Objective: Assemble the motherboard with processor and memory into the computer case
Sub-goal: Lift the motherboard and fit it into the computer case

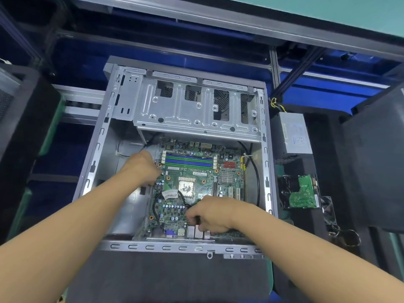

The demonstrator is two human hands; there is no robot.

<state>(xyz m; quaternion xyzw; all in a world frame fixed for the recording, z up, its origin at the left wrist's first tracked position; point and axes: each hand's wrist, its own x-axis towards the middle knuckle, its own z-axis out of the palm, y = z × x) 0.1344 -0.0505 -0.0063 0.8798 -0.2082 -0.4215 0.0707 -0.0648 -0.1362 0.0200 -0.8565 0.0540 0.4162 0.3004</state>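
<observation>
Left hand (143, 169) grips motherboard (192, 172) by its left edge — right hand (211, 214) curled over its near edge, hold unclear; board lies inside case (175, 247)

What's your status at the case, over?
Left hand grips motherboard at left edge, right hand at near edge. Board inside case, processor bare. Black cable looped over board.
</observation>
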